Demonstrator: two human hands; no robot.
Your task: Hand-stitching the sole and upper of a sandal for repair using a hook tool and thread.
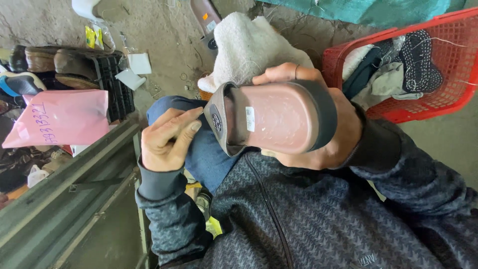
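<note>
A shoe (279,119) is held sole-up in front of my chest, its sole pinkish-brown with a dark grey rim and a small white sticker. My right hand (343,134) wraps around the toe end and middle from behind and grips it. Curled, my left hand (167,139) has its fingertips touching the heel end, where there is a round emblem. Below the shoe are my blue-jeaned knee (204,154) and dark patterned sweater.
A fluffy white towel (249,45) lies just beyond the shoe. A red plastic basket (448,107) of cloths and shoes stands at the upper right. At left are a pink bag (64,124), worn shoes (59,65) on a black crate, and a grey-green metal frame (74,199).
</note>
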